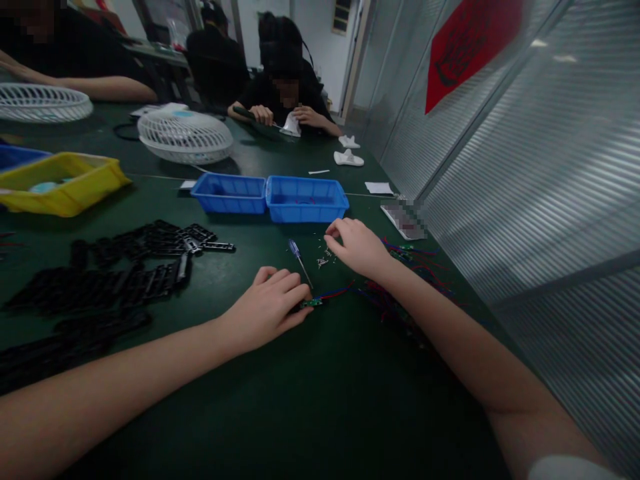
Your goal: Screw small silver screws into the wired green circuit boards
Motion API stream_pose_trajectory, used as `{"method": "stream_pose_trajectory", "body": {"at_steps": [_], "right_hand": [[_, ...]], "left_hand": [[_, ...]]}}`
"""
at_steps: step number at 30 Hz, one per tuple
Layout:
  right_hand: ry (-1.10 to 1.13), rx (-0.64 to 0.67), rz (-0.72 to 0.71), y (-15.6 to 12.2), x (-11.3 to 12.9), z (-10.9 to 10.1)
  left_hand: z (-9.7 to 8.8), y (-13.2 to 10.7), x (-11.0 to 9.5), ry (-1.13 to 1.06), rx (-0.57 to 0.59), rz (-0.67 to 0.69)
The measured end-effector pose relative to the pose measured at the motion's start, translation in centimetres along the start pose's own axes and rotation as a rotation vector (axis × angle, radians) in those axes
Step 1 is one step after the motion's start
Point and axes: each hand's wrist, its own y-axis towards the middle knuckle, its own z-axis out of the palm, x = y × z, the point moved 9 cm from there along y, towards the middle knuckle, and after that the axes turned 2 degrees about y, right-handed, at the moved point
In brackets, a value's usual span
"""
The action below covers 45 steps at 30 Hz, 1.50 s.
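Note:
Between the thumb and fingers of my left hand (274, 301) is a small green circuit board (313, 303), close to the tabletop. Red and blue wires (336, 292) trail from it to the right. My right hand (357, 245) is beside a scatter of small screws (323, 262), its thumb and forefinger drawn together at the tips. Whatever may be in that pinch is too small to make out. A screwdriver (295, 251) with a blue handle lies between the hands, its shaft pointing toward my left fingers.
Black plastic parts (150, 280) are piled at left. Blue bins (307, 200) and a yellow bin (65, 183) stand beyond. Wired boards (400, 293) lie under my right forearm. White fan guards (185, 137) sit farther back; a co-worker (285, 80) handles a white part across the table.

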Motion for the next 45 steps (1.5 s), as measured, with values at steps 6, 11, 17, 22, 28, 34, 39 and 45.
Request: {"method": "stream_pose_trajectory", "body": {"at_steps": [6, 11, 17, 22, 28, 34, 39, 45], "right_hand": [[0.010, 0.101, -0.009, 3.0, 2.8, 4.5], [-0.020, 0.094, 0.026, 3.6, 4.7, 6.1], [0.048, 0.095, 0.040, 3.5, 4.5, 4.6], [0.151, 0.054, 0.055, 2.7, 3.3, 1.5], [0.857, -0.185, 0.084, 2.3, -1.9, -4.0], [0.337, -0.072, 0.299, 1.2, -7.3, -3.8], [-0.131, 0.134, 0.260, 0.7, -8.4, -1.2], [-0.327, 0.213, 0.321, 0.5, -10.0, 0.2]], "left_hand": [[-0.1, -0.1, -0.2, 0.026, 0.008, -0.003], [0.2, -0.2, -0.1, 0.015, -0.004, 0.007], [0.2, -0.3, 0.0, 0.027, -0.001, 0.009], [0.2, -0.3, -0.1, 0.047, -0.011, 0.019], [0.1, -0.3, -0.1, 0.030, -0.010, 0.011], [-0.1, -0.3, -0.1, 0.011, -0.001, 0.009], [-0.1, -0.2, -0.2, 0.027, -0.010, 0.014], [0.0, -0.2, -0.1, 0.034, -0.002, 0.010]]}}
